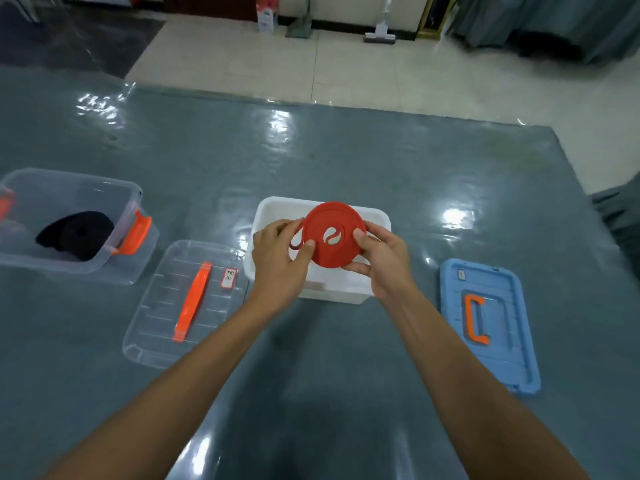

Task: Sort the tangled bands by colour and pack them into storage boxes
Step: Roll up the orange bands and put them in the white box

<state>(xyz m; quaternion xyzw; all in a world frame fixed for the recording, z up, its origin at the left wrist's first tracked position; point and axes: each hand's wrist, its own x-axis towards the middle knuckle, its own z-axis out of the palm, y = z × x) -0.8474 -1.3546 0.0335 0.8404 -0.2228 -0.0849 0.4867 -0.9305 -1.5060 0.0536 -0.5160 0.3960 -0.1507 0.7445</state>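
Both hands, left hand (280, 251) and right hand (379, 261), grip one coiled red band (332, 235) above the white box (346, 289). One black band (78, 235) in one clear box (69, 192). Two lids: clear lid (166, 327), blue lid (498, 355).

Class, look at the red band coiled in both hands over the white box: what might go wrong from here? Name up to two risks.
1. The red band is a loose coil, pinched only at its edges by the left hand and right hand; a loop already hangs free on the left, so it may spring open.
2. It sits above the white box, not inside; let go early, it could catch the rim.
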